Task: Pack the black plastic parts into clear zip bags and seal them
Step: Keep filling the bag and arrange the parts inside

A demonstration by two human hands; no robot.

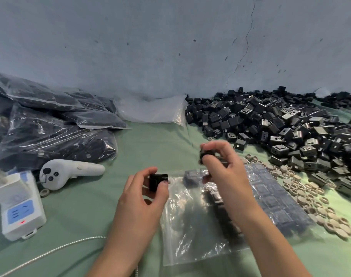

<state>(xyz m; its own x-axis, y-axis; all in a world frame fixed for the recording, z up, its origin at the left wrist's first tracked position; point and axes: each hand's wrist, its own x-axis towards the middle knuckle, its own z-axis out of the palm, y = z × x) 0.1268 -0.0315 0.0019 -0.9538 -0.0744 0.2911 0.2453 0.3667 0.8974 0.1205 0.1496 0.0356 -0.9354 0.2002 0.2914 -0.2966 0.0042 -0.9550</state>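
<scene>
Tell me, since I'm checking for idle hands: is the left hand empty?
No, the left hand grips a black part between thumb and fingers.

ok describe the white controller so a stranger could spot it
Find the heap of filled bags on the left. At its front lies the white controller. Unlike the boxy white device beside it, it has a rounded handle and black buttons.

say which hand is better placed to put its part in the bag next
Probably left. The left hand holds a black part low, right at the bag's far edge. The right hand pinches a second part higher up, above the bag, and looks blurred.
</scene>
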